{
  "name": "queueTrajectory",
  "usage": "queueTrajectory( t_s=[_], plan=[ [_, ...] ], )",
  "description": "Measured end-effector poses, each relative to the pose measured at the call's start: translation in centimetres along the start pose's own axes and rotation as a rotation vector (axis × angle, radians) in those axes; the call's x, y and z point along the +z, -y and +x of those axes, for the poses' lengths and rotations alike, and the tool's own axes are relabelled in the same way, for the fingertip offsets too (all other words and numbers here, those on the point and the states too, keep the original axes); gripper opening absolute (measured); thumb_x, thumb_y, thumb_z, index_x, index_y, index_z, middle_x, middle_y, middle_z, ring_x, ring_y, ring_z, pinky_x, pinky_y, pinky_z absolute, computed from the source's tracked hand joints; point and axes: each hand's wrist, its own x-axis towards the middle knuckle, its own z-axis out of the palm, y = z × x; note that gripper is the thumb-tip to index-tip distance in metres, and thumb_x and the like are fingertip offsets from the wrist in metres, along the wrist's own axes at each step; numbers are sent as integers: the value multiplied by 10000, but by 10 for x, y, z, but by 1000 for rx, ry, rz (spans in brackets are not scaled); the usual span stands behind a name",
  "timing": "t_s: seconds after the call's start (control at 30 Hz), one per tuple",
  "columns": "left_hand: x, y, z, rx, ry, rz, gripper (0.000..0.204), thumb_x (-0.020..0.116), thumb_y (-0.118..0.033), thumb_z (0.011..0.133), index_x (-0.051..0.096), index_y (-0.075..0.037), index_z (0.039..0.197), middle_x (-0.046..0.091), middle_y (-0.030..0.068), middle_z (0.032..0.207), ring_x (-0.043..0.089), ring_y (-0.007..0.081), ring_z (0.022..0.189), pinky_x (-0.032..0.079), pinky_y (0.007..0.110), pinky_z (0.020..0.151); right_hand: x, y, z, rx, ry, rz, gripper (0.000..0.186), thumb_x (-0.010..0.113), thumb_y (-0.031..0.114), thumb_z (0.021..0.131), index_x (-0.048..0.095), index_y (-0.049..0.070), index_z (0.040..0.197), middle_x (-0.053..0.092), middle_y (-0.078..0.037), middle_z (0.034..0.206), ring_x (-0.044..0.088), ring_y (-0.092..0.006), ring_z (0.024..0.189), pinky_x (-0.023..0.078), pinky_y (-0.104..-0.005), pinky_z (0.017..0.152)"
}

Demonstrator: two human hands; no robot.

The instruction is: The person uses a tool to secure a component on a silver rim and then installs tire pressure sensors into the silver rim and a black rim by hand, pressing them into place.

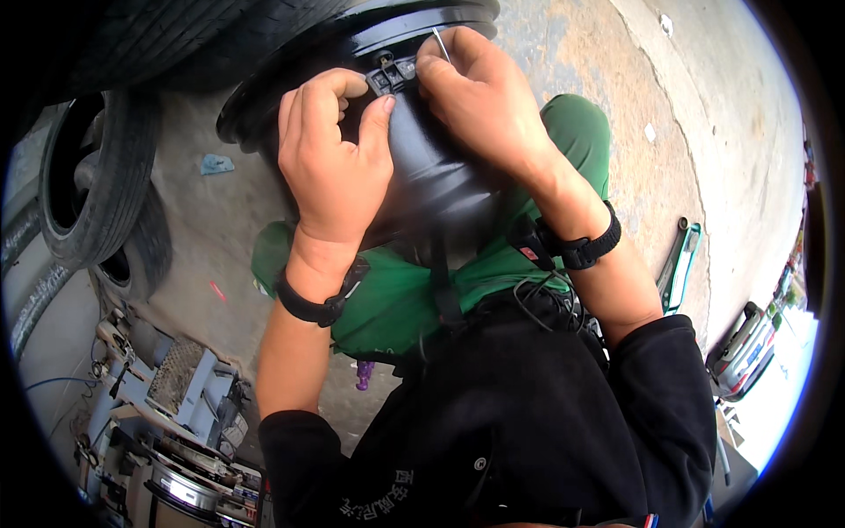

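A glossy black wheel rim (405, 158) lies between the green-trousered knees, with a small black module (385, 81) at a valve fitting near its upper lip. My left hand (333, 158) is at the module's left, fingers bent, thumb and index tips gripping its edge. Just right of it, my right hand (480, 106) pinches a thin metal tool (439, 41) that points upward, its fingertips close to the module; the tool's lower end is hidden by the fingers.
Tyres (97, 176) stand at the left. Machinery (185, 396) fills the lower left. A long wrench and teal tool (682, 264) lie on the concrete floor at right, near a blue scrap (216, 165) across at left. A vehicle (739, 352) shows at far right.
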Motion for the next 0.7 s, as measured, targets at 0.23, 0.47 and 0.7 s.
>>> queueTrajectory(
  t_s=[0.23,0.47,0.7],
  plan=[
    [-1,-1,-3,-11,4,37,307,821,-4,753,644,-40,1001,679,65,950,595,284,844,500,373,752,-2,5,-4,11,19,-49,291,646,265,908,697,-6,999,721,-180,843,712,-286,796,541,-377,765],
    [-1,0,-4,-40,-7,6,314,822,-4,755,648,-44,1013,677,53,955,579,259,814,498,363,750,2,2,-4,40,-14,47,277,670,260,923,697,-3,1003,721,-140,823,695,-228,769,539,-355,747],
    [-1,2,-3,-79,12,-22,300,825,-31,768,658,-66,1015,672,26,944,563,211,789,482,331,712,1,-2,-3,0,56,111,199,657,193,1019,648,3,1076,643,18,802,546,-37,681,447,-201,603]
  ],
)
